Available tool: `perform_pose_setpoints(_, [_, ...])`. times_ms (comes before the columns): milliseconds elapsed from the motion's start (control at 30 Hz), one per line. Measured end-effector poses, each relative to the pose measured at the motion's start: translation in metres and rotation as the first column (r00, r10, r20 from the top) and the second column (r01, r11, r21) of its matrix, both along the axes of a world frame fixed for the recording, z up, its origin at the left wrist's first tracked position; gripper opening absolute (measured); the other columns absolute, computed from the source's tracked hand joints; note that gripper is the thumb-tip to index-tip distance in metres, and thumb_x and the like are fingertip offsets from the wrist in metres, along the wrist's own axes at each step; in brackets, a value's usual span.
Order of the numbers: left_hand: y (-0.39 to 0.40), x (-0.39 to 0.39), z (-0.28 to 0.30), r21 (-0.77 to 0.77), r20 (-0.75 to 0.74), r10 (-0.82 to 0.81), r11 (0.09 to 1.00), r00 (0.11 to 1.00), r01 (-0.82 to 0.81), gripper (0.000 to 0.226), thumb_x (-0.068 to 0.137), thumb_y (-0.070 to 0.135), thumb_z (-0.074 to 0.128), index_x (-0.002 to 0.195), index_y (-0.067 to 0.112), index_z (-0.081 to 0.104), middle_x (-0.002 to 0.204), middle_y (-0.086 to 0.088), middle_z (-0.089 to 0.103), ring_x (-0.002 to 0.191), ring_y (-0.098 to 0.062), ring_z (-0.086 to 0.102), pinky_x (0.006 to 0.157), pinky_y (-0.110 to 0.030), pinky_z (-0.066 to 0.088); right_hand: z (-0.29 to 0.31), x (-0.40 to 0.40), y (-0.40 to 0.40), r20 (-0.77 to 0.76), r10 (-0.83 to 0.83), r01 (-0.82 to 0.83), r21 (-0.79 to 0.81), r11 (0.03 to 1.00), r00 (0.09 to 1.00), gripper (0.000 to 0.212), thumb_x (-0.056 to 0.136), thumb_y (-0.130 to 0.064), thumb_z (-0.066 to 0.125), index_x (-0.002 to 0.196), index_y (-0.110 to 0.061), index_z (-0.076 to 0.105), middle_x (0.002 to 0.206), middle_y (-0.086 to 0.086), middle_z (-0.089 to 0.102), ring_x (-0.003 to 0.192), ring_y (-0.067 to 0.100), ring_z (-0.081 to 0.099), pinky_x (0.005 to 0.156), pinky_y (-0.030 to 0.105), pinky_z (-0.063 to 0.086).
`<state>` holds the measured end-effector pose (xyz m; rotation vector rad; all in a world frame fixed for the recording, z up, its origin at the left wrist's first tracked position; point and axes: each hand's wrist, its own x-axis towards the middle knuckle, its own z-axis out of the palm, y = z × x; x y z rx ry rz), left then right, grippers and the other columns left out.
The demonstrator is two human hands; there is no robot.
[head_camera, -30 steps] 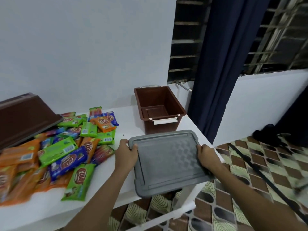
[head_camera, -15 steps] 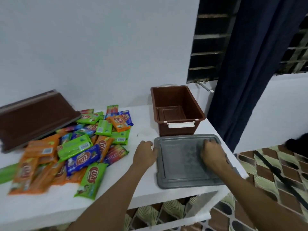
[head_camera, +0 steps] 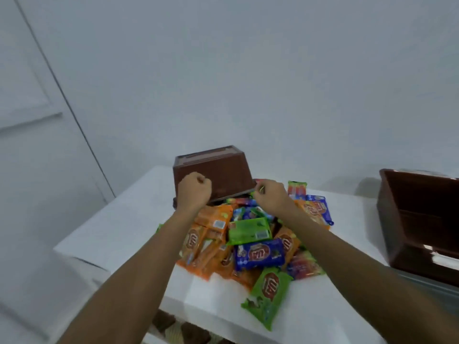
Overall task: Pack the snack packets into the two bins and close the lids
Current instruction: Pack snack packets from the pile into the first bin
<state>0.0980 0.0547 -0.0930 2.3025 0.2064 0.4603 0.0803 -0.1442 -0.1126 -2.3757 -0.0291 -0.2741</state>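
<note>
An overturned brown bin [head_camera: 223, 170] lies at the back of the white table [head_camera: 124, 219], its near rim propped on a heap of snack packets [head_camera: 258, 254] in orange, green and blue wrappers. My left hand [head_camera: 193, 194] is curled into a fist against the bin's front-left wall by the rim. At the bin's front-right rim, my right hand [head_camera: 269, 194] pinches the edge. A second brown bin [head_camera: 417, 219] stands open and upright at the right edge of the view. One green packet [head_camera: 269, 294] lies nearest me.
A strip of the grey lid [head_camera: 427, 284] shows under the open bin's near side. A white wall rises behind the table. The table's left edge and near corner drop off to the floor.
Both hands have left the grey lid and moved left across the packets to the overturned bin. The view has swung left, so the open bin now sits at the far right.
</note>
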Motion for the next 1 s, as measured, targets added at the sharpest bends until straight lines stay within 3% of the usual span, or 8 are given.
perform_pose_setpoints(133, [0.092,0.068,-0.013,-0.174,-0.054,0.149,0.972,0.987,-0.156,0.027,0.089,0.022,0.048,0.1,0.002,0.062,0.108,-0.017,0.067,0.106,-0.035,0.059,0.087,-0.037,0.046,0.012,0.072,0.052,-0.027,-0.112,0.115,0.174,0.978,0.993,0.043,0.089,-0.03,0.061,0.122,-0.003,0.057,0.116,0.016,0.06,0.107,0.03,0.06,0.082,0.029,0.045])
perform_pose_setpoints(300, [0.148,0.137,-0.052,-0.334,-0.495,-0.086,0.938,0.864,-0.098,0.041,0.096,0.026,0.04,0.124,-0.002,0.047,0.12,-0.026,0.055,0.094,-0.037,0.058,0.073,-0.037,0.047,0.017,0.13,0.081,-0.151,-0.315,0.348,0.323,0.88,0.937,0.073,0.092,-0.049,0.052,0.146,-0.004,0.031,0.147,0.018,0.037,0.133,0.035,0.041,0.106,0.039,0.037])
perform_pose_setpoints(500, [0.159,0.186,-0.105,-0.731,-0.574,-0.484,0.666,0.661,-0.147,0.029,0.093,0.026,0.041,0.077,0.009,0.058,0.086,-0.015,0.059,0.074,-0.025,0.058,0.081,-0.039,0.051,0.012,0.151,0.111,-0.223,-0.425,0.48,0.362,0.799,0.877,0.062,0.093,-0.043,0.05,0.138,-0.004,0.036,0.135,0.017,0.049,0.119,0.034,0.05,0.087,0.036,0.04])
perform_pose_setpoints(600, [0.173,0.215,-0.121,-0.773,-0.559,-0.526,0.611,0.641,-0.172,0.053,0.086,0.054,0.045,0.102,0.01,0.07,0.101,-0.016,0.073,0.09,-0.032,0.071,0.086,-0.056,0.053,0.02,0.156,0.126,-0.226,-0.453,0.506,0.337,0.794,0.862,0.054,0.089,-0.039,0.055,0.125,-0.003,0.039,0.12,0.014,0.052,0.1,0.028,0.051,0.077,0.035,0.039])
perform_pose_setpoints(667, [0.188,0.223,-0.105,-0.79,-0.511,-0.492,0.592,0.705,-0.16,0.049,0.087,0.045,0.04,0.109,0.012,0.069,0.105,-0.017,0.072,0.095,-0.035,0.07,0.085,-0.059,0.054,0.025,0.161,0.137,-0.203,-0.466,0.507,0.257,0.823,0.861,0.047,0.085,-0.025,0.059,0.121,-0.003,0.038,0.109,0.013,0.052,0.094,0.027,0.051,0.074,0.035,0.043])
perform_pose_setpoints(767, [0.217,0.224,-0.063,-0.8,-0.393,-0.365,0.587,0.844,-0.119,0.043,0.09,0.04,0.041,0.109,0.013,0.068,0.108,-0.013,0.07,0.095,-0.032,0.068,0.086,-0.046,0.056,0.033,0.173,0.161,-0.171,-0.421,0.454,0.301,0.839,0.891,0.042,0.087,-0.016,0.05,0.124,-0.002,0.034,0.106,0.013,0.051,0.091,0.025,0.052,0.069,0.033,0.044])
perform_pose_setpoints(900, [0.277,0.224,-0.008,-0.543,-0.11,-0.06,0.84,0.992,-0.009,0.046,0.096,0.045,0.043,0.088,0.004,0.061,0.085,-0.01,0.061,0.082,-0.029,0.058,0.065,-0.032,0.045,0.035,0.193,0.197,-0.254,-0.305,0.395,0.524,0.754,0.918,0.046,0.094,-0.033,0.035,0.13,-0.004,0.037,0.12,0.014,0.052,0.099,0.029,0.055,0.083,0.043,0.049])
perform_pose_setpoints(1000, [0.31,0.209,0.042,-0.221,0.277,-0.075,0.965,0.958,0.139,0.042,0.099,0.043,0.044,0.07,0.014,0.052,0.066,0.0,0.051,0.068,-0.021,0.049,0.056,-0.029,0.036,0.035,0.202,0.218,-0.319,-0.181,0.338,0.557,0.758,0.93,0.045,0.095,-0.037,0.032,0.129,-0.01,0.045,0.122,0.012,0.055,0.102,0.031,0.058,0.09,0.046,0.051])
